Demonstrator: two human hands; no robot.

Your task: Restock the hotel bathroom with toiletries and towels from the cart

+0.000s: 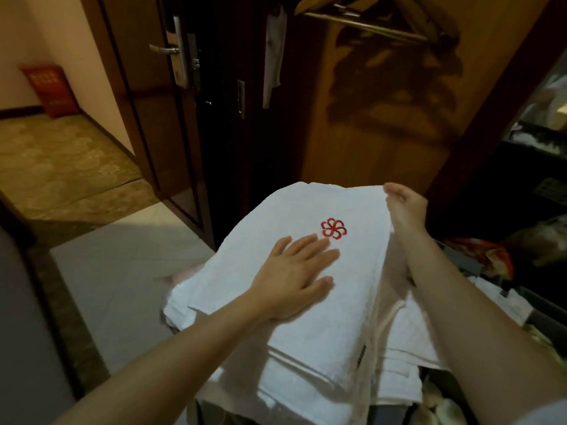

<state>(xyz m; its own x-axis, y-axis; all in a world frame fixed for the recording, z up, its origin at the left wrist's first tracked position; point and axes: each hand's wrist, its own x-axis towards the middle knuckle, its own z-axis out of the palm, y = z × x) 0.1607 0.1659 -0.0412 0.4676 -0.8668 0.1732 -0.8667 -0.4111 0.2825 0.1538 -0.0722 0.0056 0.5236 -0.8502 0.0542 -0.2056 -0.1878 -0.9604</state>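
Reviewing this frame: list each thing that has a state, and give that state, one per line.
White folded towel with red flower emblem: folded, on top of a towel stack, far corner lifted.
Left hand: open, palm flat on the towel.
Right hand: fingers pinching the towel's far right corner.
Dark wooden door with metal lever handle: open toward the corridor.
Wooden clothes hangers: hanging, empty.

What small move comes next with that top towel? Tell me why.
Probably lift the top towel off the stack: the right hand already pinches its far corner, and the left hand lies flat on it, beside the red flower logo.
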